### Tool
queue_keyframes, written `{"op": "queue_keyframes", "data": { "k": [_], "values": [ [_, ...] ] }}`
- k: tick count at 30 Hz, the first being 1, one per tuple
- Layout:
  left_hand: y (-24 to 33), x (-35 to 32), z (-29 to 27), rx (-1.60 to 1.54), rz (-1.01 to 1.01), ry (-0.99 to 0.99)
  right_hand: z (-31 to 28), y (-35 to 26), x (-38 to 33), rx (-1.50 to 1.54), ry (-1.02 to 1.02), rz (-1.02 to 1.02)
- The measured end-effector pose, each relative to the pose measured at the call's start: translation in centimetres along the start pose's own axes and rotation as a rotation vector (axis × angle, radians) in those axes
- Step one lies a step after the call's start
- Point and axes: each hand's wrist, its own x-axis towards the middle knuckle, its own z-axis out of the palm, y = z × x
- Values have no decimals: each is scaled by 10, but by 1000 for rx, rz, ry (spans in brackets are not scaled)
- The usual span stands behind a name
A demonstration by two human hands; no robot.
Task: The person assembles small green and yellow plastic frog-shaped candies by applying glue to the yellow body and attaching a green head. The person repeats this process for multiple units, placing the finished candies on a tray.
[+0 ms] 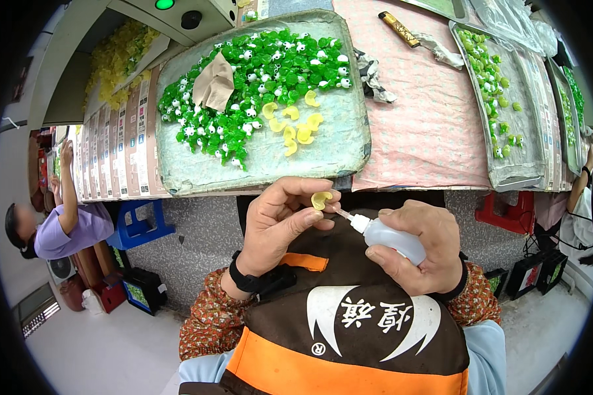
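Note:
Between the thumb and fingers of my left hand (pixel 286 220) is a small curved yellow plastic piece (pixel 321 200). My right hand (pixel 420 243) grips a white squeeze bottle (pixel 394 241) with a thin nozzle. Its tip points left and comes right up to the yellow piece; whether they touch I cannot tell. Just beyond my hands lies a large tray (pixel 336 172) lined with worn pale green cloth. Many green and white plastic pieces (pixel 277 69) are heaped in it, with several loose yellow pieces (pixel 290 128) at the near side and a tan scrap (pixel 214 82) on the heap.
A metal tray (pixel 527 168) of lighter green pieces stands at the right. A black and gold tube (pixel 399 29) and crumpled dark cloth (pixel 373 78) lie on the pink tablecloth (pixel 428 145). More yellow pieces (pixel 115 59) fill a box at left. A person in purple (pixel 76 227) works farther left.

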Motion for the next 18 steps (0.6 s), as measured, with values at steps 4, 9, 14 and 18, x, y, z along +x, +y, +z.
{"op": "queue_keyframes", "data": {
  "k": [4, 9, 14, 18],
  "values": [
    [-3, 0, -2, -24, 9, -21, 1, 2, -1, 33, -9, -14],
    [-5, 0, -4, -42, 39, -51, 1, 5, 0, 30, -30, -57],
    [-8, 0, -6, -64, 36, -61, 0, 3, -1, 12, -45, -4],
    [-6, 1, -5, -77, 22, -58, 0, 2, 0, -25, -35, -30]
  ]
}}
